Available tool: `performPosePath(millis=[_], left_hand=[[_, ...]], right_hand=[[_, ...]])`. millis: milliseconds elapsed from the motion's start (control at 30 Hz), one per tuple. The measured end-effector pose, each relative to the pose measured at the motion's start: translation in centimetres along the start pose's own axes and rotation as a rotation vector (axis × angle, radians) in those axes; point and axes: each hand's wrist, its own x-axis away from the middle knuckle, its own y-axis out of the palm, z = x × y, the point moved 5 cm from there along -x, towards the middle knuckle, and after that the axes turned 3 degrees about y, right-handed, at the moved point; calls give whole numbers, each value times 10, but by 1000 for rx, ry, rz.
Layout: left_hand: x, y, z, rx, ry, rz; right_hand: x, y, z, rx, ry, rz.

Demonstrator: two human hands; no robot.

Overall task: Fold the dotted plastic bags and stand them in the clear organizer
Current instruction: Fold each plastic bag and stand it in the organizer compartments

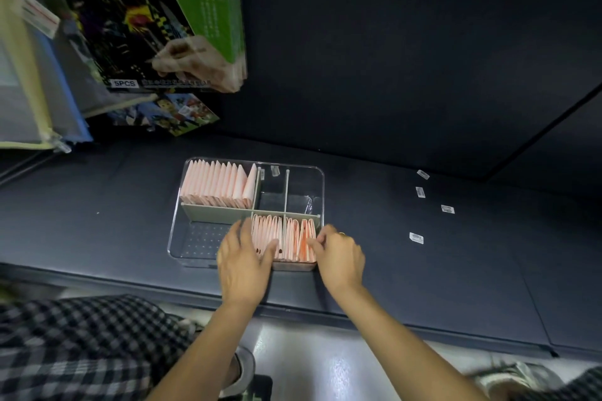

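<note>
A clear organizer (202, 259) with grey dividers sits on the dark table. Its back-left compartment holds a row of folded pink bags (216, 184) standing upright. The front-right compartments hold more folded pink bags (291, 238), also upright. My left hand (242, 257) rests with fingers spread against the left end of that front row, thumb on the bags. My right hand (337, 254) pinches the rightmost bag of the front row at the organizer's right wall. The front-left and back-right compartments hold no bags.
Several small white labels (416, 238) lie on the table to the right. At the upper left another person's hand (192, 63) holds a green and black pack, above other colourful packs (169, 114). Checked fabric (81, 345) and floor lie below the table edge.
</note>
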Motion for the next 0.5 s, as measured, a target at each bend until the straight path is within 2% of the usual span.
performPosePath(millis=[100, 267, 500], left_hand=[[-1, 9, 0, 22, -31, -38], [-2, 17, 8, 66, -40, -54], [-2, 42, 43, 84, 61, -170]], right_hand=[[-5, 5, 16, -117, 99, -15], [-13, 20, 36, -500, 209, -158], [-21, 7, 74, -381, 216, -158]])
